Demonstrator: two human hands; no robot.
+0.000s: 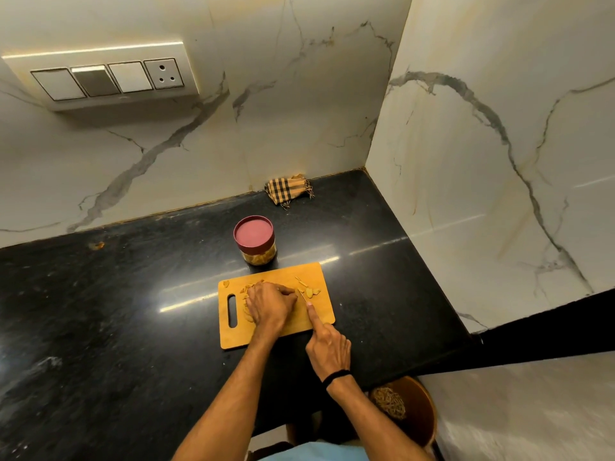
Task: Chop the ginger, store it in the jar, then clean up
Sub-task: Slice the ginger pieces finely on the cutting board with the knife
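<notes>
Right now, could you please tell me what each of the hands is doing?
Left hand: holds the ginger on the board.
Right hand: grips the knife.

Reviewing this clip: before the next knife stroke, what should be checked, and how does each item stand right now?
1. Grip: the right hand holds the knife, index finger along the blade's back: ok.
2. Fingertips of the left hand clear of the blade: cannot tell, they sit very close beside it.
3. The cutting board lies flat on the counter: ok.
4. Cut ginger lies on the board: ok.
5. The jar open for filling: not ok, its red lid is on.
6. A cloth for cleanup: ok, by the back wall.
</notes>
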